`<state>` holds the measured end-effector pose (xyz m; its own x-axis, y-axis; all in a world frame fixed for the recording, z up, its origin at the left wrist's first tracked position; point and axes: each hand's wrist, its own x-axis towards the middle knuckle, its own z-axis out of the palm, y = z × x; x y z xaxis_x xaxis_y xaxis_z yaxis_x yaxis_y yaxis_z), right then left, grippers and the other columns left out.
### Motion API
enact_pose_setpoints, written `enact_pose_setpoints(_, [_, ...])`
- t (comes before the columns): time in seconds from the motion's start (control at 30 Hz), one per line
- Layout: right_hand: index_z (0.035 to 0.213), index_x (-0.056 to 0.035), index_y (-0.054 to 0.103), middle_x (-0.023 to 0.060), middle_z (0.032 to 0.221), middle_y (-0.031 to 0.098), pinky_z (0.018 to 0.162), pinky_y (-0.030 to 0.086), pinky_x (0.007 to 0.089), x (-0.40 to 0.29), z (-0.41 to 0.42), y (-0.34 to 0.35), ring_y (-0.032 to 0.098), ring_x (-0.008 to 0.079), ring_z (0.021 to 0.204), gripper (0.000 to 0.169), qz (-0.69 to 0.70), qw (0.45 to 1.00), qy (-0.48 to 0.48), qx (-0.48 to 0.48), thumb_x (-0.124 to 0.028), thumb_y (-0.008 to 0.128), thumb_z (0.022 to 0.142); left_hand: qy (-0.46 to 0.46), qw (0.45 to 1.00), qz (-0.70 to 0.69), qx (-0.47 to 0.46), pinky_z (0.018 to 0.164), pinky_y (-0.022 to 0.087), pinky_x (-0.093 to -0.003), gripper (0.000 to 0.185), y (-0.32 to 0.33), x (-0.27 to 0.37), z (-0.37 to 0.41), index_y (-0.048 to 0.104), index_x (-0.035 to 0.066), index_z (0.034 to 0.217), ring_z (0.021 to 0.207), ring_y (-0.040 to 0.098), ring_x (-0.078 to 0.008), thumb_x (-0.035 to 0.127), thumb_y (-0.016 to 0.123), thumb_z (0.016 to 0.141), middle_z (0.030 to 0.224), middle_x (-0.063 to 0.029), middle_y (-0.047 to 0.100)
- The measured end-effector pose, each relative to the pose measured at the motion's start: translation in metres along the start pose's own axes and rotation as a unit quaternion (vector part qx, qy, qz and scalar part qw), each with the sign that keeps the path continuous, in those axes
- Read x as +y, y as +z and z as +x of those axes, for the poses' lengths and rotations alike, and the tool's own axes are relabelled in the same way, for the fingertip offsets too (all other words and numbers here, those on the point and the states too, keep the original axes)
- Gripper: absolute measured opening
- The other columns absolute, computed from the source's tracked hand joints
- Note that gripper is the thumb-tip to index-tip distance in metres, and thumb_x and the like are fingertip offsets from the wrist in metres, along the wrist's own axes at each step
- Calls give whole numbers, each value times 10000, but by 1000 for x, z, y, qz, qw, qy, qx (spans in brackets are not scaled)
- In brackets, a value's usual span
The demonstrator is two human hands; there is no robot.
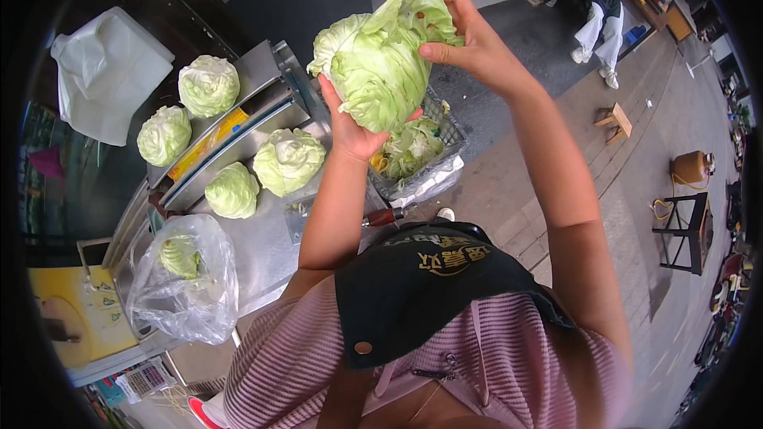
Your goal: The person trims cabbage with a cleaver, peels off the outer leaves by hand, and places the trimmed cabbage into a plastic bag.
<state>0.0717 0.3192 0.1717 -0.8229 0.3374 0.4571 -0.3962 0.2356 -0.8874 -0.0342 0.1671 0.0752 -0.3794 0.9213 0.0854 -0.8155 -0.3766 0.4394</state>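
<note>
My left hand (354, 128) cups a pale green head of cabbage (387, 65) from below, its fingers partly hidden behind the head. Between thumb and fingers of my right hand (471, 42) is a loose outer leaf (417, 9) with brown spots, standing away from the head at its upper right. Below the held cabbage is a lined plastic crate (456, 137) with cabbage leaves (417, 143) in it. A knife with a dark red handle (383, 217) lies at the counter's edge, by my left forearm; its blade is mostly hidden.
Two cabbages (289, 161) (232, 190) sit on the steel counter (268, 244), and two more (208, 86) (164, 136) on a raised ledge. A clear plastic bag (208, 286) holds another cabbage (179, 256). White plastic bags (110, 74) lie upper left. A person (599, 12) sits at the upper right, beyond a wooden stool (614, 124).
</note>
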Motion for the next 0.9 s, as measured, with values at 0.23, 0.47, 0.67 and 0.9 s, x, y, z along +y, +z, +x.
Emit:
enact_pose_setpoints(0.23, [994,-8,590,21,982,602,832,460,289,11,11,-18,566,118,902,313,-46,989,124,-60,-99,750,740,-41,998,-53,-19,907,361,-666,910,-16,3,11,248,229,1433,1277,373,-363,819,302,743,1444,-99,325])
enact_pose_setpoints(0.47, [878,-21,594,7,860,598,739,454,266,25,23,-16,549,94,804,220,-63,991,68,-100,-86,745,731,-7,998,-64,18,945,328,-662,907,-12,9,19,240,215,1437,1288,354,-371,797,346,749,1450,-100,312])
enact_pose_setpoints(0.67, [842,-30,606,3,806,617,724,449,250,36,24,-19,559,86,790,191,-112,967,125,-191,-104,744,732,16,991,-128,-22,1044,263,-594,680,-8,9,17,311,161,1402,1292,358,-342,592,359,879,1431,-110,343])
enact_pose_setpoints(0.9, [826,-21,657,-11,795,634,708,449,238,50,14,-38,544,64,758,122,-61,958,168,-224,-64,734,742,6,991,-130,32,1062,235,-583,690,-18,-5,21,308,158,1405,1313,318,-353,592,369,871,1444,-111,320])
